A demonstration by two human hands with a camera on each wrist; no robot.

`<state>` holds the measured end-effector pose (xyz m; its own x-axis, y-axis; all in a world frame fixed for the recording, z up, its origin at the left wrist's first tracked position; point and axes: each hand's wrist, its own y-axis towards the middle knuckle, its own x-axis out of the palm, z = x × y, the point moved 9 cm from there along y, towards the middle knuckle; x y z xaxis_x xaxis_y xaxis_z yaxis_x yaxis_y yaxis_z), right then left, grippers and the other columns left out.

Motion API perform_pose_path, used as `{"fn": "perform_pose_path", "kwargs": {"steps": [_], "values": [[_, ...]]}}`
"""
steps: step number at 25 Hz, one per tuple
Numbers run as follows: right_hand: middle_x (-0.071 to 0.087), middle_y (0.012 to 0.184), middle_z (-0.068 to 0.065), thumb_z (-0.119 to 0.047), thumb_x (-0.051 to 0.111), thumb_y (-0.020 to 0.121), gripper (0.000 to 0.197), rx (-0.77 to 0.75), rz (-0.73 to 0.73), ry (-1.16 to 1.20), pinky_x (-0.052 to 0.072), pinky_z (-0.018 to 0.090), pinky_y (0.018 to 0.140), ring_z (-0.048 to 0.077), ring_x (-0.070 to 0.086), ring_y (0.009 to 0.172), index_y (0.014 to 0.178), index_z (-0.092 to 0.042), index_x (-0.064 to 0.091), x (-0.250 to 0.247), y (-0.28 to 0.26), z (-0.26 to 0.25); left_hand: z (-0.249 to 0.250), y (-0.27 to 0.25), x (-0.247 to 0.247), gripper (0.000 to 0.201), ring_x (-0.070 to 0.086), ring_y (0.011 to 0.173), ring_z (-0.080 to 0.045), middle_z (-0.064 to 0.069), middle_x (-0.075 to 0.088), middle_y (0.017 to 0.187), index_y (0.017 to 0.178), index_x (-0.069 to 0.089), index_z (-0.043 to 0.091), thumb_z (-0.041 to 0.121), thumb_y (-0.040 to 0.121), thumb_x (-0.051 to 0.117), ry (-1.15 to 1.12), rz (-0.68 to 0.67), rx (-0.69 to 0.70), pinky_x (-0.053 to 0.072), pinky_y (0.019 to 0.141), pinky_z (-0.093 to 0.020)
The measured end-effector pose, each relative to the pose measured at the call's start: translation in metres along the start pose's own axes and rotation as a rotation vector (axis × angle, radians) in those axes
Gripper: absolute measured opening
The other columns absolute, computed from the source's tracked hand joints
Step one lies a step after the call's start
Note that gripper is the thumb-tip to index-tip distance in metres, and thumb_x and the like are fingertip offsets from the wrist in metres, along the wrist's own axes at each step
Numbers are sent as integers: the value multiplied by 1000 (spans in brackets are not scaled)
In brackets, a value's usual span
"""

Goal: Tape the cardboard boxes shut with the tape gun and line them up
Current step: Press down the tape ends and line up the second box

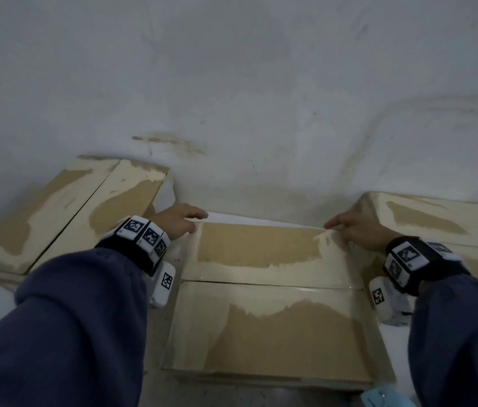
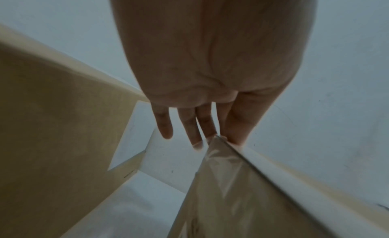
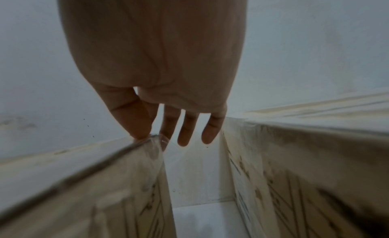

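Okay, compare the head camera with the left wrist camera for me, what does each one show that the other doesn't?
Only the head view shows all three cardboard boxes: the middle box, the left box and the right box, plus the right hand at the middle box's far right corner and something light blue at the bottom edge.

Only the left wrist view shows the fingers from below, three hanging straight, free of the box.

Both show the left hand at the middle box's far left corner, beside the left box, against the white wall.
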<state>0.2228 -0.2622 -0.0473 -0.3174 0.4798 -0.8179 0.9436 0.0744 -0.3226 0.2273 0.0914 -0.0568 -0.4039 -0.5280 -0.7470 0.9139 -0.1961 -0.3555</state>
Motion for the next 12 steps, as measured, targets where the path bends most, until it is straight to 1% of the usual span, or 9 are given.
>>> {"fn": "perform_pose_path", "kwargs": {"steps": [1,3,4,6,7,8,10,11,12], "values": [[57,116,11,2,47,86,36,7,-38,-10,40,35,93,21,49,104,116,-12,63,4,-1,-2,2,-3,2,41,39,133,-21,-6,45,144,132,52,15,2,93,47,-2,-23,-9,29,99,-22],[60,116,12,1,44,88,35,32,-55,-6,39,28,86,18,51,97,117,-6,62,5,-3,1,2,-10,3,36,46,124,-22,-7,49,139,131,53,12,8,97,44,-5,-33,-38,31,90,-20],[61,113,12,2,43,88,37,53,-41,24,40,25,79,17,53,89,119,-5,62,4,-4,6,0,-14,3,35,50,115,-21,-8,51,138,133,51,10,12,98,43,-37,-13,-50,35,86,-20],[60,99,11,0,43,89,38,107,-6,135,40,23,64,13,52,74,123,-7,60,3,-11,15,-2,-23,4,39,53,99,-16,-12,54,135,135,47,5,18,99,43,-147,39,-62,41,76,-18],[60,95,11,-3,44,90,39,130,4,197,40,25,63,15,53,73,125,-9,60,3,-14,20,-3,-28,5,40,53,96,-15,-13,55,133,136,46,4,20,99,44,-195,56,-65,42,73,-19],[62,97,13,-6,45,92,38,150,5,242,41,28,66,19,55,77,126,-11,59,5,-18,23,-4,-32,8,41,52,96,-14,-11,56,130,136,46,5,21,98,46,-233,52,-64,42,71,-19],[62,115,16,-14,48,94,35,172,-9,307,45,35,81,30,58,102,127,-17,57,10,-27,25,-2,-39,17,43,50,100,-13,-1,55,121,138,45,12,20,96,51,-281,-18,-40,40,67,-11],[59,123,15,-17,49,94,35,184,-32,341,43,40,91,31,54,114,129,-18,55,13,-33,25,1,-43,23,45,48,104,-12,3,53,120,139,42,14,18,95,52,-292,-64,-24,39,67,-7],[56,128,11,-18,48,95,37,189,-71,361,39,43,98,29,50,119,132,-20,51,17,-40,23,3,-46,28,47,48,108,-13,4,51,122,141,39,14,16,96,50,-293,-96,-8,40,69,-6]]}}
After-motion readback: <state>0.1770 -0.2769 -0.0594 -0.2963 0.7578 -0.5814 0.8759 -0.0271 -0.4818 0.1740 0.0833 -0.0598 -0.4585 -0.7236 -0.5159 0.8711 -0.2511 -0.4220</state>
